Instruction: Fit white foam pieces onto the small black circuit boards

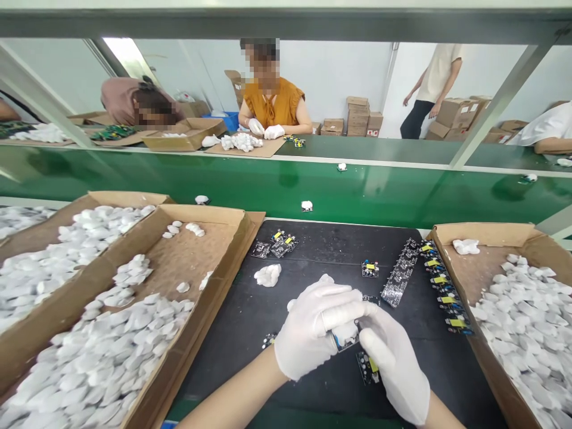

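Both hands wear white gloves and meet over the middle of the black mat (250, 369). My left hand (308, 333) is closed around a small circuit board (346, 341) with a white lump on top, its fingers lying across it. On the other side, my right hand (393, 360) grips the same board, thumb and fingers at its edge. Part of the board is hidden by the fingers. Another circuit board (369, 366) with a yellow part lies just under my right hand. A loose white lump (268, 275) rests on the mat beyond my left hand.
White pieces fill cardboard trays at left (120, 351) and right (527, 322). A board strip (401, 273) and a row of boards (442, 286) lie at right. Behind runs a green conveyor (250, 185) carrying boards with white tops. A co-worker (274, 107) sits across.
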A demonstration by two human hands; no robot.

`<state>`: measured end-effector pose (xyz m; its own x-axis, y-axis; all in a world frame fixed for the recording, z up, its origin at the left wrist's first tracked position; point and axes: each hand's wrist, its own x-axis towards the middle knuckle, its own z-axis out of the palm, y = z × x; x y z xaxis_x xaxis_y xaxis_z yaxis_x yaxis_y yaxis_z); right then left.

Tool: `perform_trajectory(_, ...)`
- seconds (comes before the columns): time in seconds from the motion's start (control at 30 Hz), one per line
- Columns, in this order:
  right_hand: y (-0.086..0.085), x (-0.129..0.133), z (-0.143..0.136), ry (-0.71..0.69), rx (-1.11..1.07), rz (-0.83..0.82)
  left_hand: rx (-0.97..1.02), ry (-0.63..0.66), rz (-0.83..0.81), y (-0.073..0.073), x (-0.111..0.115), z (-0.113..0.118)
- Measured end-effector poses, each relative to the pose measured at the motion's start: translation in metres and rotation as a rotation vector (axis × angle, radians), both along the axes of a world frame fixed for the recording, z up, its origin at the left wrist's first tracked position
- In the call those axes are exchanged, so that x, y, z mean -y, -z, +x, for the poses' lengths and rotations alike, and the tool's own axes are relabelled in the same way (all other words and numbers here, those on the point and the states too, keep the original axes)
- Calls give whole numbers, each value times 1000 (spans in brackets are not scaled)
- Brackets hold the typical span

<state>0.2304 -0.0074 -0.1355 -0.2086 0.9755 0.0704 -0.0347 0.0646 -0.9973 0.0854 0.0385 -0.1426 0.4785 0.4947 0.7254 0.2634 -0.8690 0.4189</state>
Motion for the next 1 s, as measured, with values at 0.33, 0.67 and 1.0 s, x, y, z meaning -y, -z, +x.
perform_trajectory(0.33,0,-2,1,29,-125,-142,55,-88,-242,18,8,1)
perform_trajectory(0.67,0,-3,-1,60,-131,-192,52,0,-88,12,0,-3)
perform_trajectory(1.0,6,-7,2,-120,-323,-259,93,-47,-28,8,5,-3)
